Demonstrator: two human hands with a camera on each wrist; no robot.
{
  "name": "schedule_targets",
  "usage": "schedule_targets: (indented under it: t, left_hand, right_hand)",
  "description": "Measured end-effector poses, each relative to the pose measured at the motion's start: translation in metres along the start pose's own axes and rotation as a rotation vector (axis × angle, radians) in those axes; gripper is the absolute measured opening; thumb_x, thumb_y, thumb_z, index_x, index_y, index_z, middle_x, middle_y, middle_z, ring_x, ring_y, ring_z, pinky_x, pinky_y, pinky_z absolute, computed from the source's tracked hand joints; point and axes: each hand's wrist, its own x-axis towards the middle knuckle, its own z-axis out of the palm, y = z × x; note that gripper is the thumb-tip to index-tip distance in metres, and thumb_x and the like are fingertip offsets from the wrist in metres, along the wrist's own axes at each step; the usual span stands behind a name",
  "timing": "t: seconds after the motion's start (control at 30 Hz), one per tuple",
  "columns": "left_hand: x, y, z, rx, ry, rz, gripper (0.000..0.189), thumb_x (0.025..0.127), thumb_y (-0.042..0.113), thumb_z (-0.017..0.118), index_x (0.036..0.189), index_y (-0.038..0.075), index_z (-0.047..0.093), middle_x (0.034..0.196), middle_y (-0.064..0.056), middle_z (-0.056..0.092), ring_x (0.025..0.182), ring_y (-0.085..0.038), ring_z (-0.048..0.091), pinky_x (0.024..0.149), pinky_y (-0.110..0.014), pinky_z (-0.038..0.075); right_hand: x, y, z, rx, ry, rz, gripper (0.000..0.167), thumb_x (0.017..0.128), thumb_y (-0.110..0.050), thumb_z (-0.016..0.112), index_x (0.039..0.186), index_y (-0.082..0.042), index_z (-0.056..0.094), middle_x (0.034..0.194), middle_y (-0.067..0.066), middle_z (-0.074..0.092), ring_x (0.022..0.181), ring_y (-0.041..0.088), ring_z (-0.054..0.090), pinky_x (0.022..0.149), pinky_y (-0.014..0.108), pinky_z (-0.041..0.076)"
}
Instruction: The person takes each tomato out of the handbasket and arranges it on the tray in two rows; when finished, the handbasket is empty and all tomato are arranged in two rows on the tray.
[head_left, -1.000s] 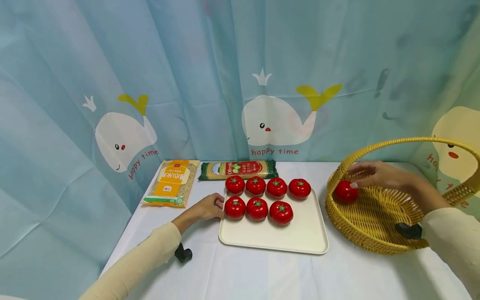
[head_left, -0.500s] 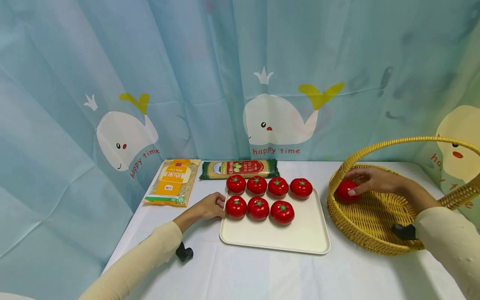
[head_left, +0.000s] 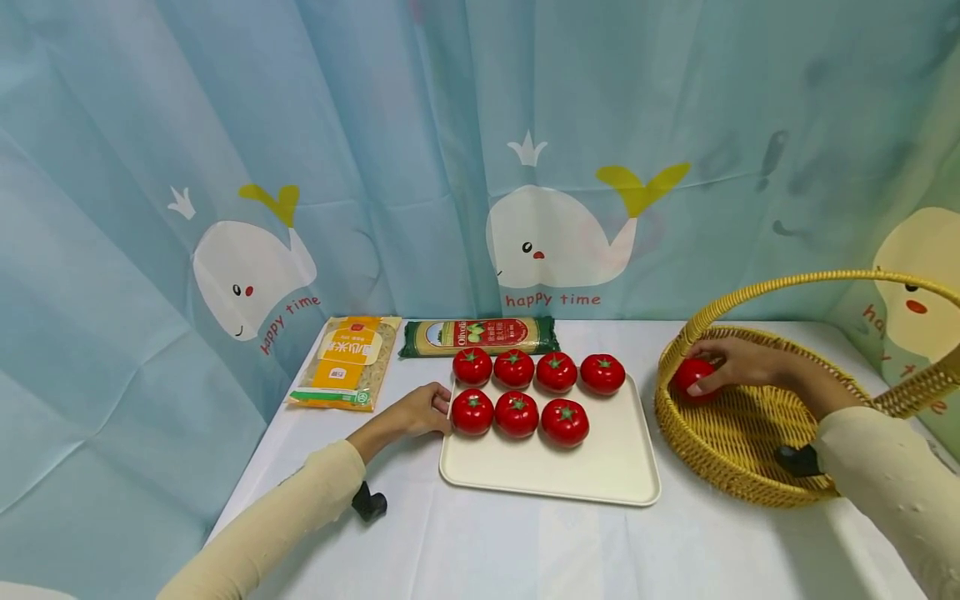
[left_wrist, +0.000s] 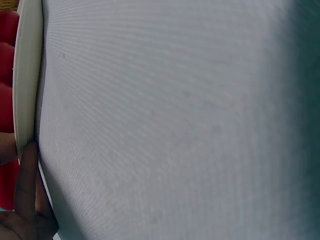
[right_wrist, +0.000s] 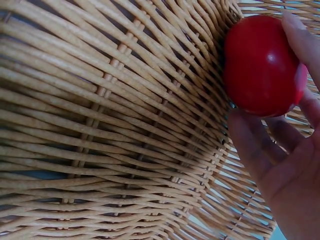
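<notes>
Inside the wicker basket, my right hand grips a red tomato near the basket's left wall. The right wrist view shows the tomato between thumb and curled fingers, close against the woven side. My left hand pinches the left rim of the cream tray; in the left wrist view, thumb and fingers sit on either side of the tray's edge. Several tomatoes stand on that tray in two rows, such as the nearest tomato, stem side up.
Behind the tray lies a green-ended spaghetti packet. A flat orange-labelled bag of grain lies at the back left. The basket's tall handle arches over my right arm. A light blue whale-print curtain hangs behind the white-covered table.
My right hand has lowered slightly inside the basket with the tomato, its fingers still around it. The left hand stays at the tray's rim. The whole head view has shifted a little.
</notes>
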Motion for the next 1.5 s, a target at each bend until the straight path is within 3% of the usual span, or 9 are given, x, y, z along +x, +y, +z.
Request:
schedule_targets:
  t: [0.37,0.57,0.93,1.2,1.5]
  left_hand:
    - [-0.002,0.002,-0.001,0.003,-0.015,0.036,0.054,0.073,0.004,0.077,0.122,-0.001,0.054,0.098,-0.008,0.06,0.087,-0.017,0.057,0.075,-0.023,0.051]
    - [-0.002,0.002,0.001,-0.004,-0.006,0.009,0.055,0.074,0.005,0.078,0.124,0.001,0.054,0.1,-0.007,0.06,0.089,-0.017,0.057,0.078,-0.024,0.052]
    - [0.0,0.0,0.002,0.0,-0.002,0.007,0.056,0.073,0.006,0.079,0.123,0.002,0.055,0.1,-0.007,0.06,0.088,-0.017,0.056,0.077,-0.025,0.052]
    - [-0.001,0.0,0.001,0.003,0.007,0.001,0.056,0.073,0.006,0.079,0.123,0.002,0.055,0.1,-0.007,0.06,0.089,-0.017,0.057,0.077,-0.025,0.053]
    - [-0.003,0.0,0.0,0.003,0.002,0.008,0.055,0.073,0.006,0.079,0.123,0.002,0.055,0.101,-0.008,0.06,0.089,-0.018,0.056,0.077,-0.026,0.053]
  right_hand:
    - [-0.003,-0.001,-0.001,-0.039,0.039,-0.023,0.055,0.085,-0.025,0.08,0.129,0.001,0.058,0.116,0.013,0.063,0.098,0.019,0.059,0.073,0.024,0.054]
    - [-0.008,-0.001,0.001,-0.035,0.053,-0.046,0.057,0.086,-0.024,0.079,0.132,0.002,0.057,0.121,0.016,0.062,0.1,0.02,0.06,0.075,0.024,0.055]
    - [-0.025,-0.002,-0.007,0.026,0.092,-0.039,0.058,0.091,-0.024,0.074,0.139,-0.001,0.053,0.133,0.022,0.057,0.104,0.011,0.058,0.08,0.023,0.055]
    - [-0.04,-0.006,-0.009,0.185,0.109,-0.047,0.058,0.093,-0.014,0.07,0.141,0.007,0.045,0.129,0.027,0.056,0.097,0.004,0.064,0.078,0.03,0.062]
    - [-0.061,-0.021,-0.006,0.029,0.204,-0.096,0.055,0.093,-0.018,0.07,0.14,0.0,0.051,0.12,0.015,0.065,0.094,0.001,0.061,0.073,0.024,0.057]
